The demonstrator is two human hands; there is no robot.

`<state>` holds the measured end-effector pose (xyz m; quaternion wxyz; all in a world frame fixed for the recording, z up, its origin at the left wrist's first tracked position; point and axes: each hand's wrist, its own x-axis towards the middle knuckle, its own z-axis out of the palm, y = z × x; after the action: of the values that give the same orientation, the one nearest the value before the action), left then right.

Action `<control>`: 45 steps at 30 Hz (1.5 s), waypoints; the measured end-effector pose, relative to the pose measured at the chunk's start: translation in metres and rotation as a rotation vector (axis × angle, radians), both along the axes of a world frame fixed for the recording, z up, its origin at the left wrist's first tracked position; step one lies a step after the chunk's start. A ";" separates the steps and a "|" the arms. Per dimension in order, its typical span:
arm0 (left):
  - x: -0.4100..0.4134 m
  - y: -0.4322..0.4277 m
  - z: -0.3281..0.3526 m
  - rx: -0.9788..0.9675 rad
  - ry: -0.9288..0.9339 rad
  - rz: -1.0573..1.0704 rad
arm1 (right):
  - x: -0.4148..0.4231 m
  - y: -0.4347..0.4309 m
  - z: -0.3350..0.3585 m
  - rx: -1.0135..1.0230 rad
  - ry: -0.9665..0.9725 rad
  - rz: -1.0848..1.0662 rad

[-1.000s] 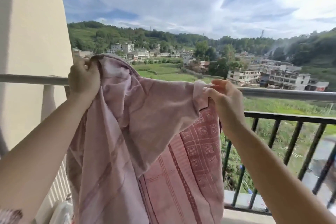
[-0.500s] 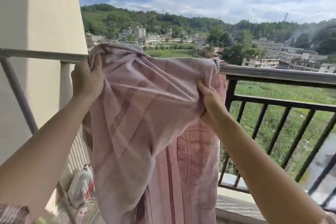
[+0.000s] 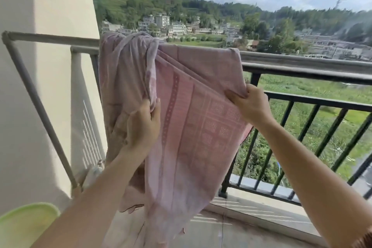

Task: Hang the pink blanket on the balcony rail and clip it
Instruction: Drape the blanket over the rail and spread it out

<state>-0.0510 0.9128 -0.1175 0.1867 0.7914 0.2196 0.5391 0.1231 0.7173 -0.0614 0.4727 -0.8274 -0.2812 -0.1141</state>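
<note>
The pink blanket (image 3: 187,119), checked and striped, is draped over the grey top rail (image 3: 302,62) of the balcony, bunched at its left end near the wall. Its near side hangs down almost to the floor. My left hand (image 3: 144,125) grips a bunched fold of the blanket below the rail. My right hand (image 3: 248,103) pinches the blanket's right edge just under the rail and holds it out toward me. No clip is in view.
Black balusters (image 3: 306,137) run under the rail to the right. A grey pipe frame (image 3: 38,102) leans along the cream wall (image 3: 56,66) at left. A light green basin (image 3: 26,225) sits at the bottom left. A concrete kerb (image 3: 261,205) edges the floor.
The blanket has gone from being held up at the rail to lying over it. Both hands have dropped below the rail and now grip the hanging near side; the view has tilted down.
</note>
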 end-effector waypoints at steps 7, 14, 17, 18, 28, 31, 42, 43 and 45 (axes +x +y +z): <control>0.028 -0.027 -0.014 -0.251 0.463 -0.437 | 0.004 0.003 0.021 -0.031 0.069 0.132; -0.015 0.066 0.055 -0.379 -0.249 0.103 | 0.003 0.023 0.049 0.101 -0.015 0.057; -0.012 0.119 0.085 -0.593 -0.381 0.261 | -0.003 0.043 0.066 0.172 -0.056 -0.073; -0.009 0.133 0.088 -0.643 -0.335 0.271 | -0.006 0.050 0.068 0.226 -0.013 -0.080; 0.026 0.182 0.110 -0.734 -0.023 -0.242 | -0.039 0.118 0.081 0.425 0.431 0.051; 0.024 0.200 0.115 -0.628 -0.071 -0.253 | -0.029 0.112 0.106 0.305 0.328 0.054; -0.007 0.303 0.125 -0.776 -0.464 0.283 | 0.038 -0.012 0.099 0.482 0.048 -0.629; 0.000 0.298 0.119 -0.805 -0.390 0.353 | 0.036 -0.016 0.089 0.485 0.069 -0.606; 0.013 0.269 0.114 -0.773 -0.238 0.431 | 0.030 -0.018 0.071 0.544 0.098 -0.556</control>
<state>-0.0380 1.1815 -0.0038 0.3760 0.5323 0.5413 0.5312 0.1530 0.6997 0.0092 0.6386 -0.7210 0.0172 -0.2685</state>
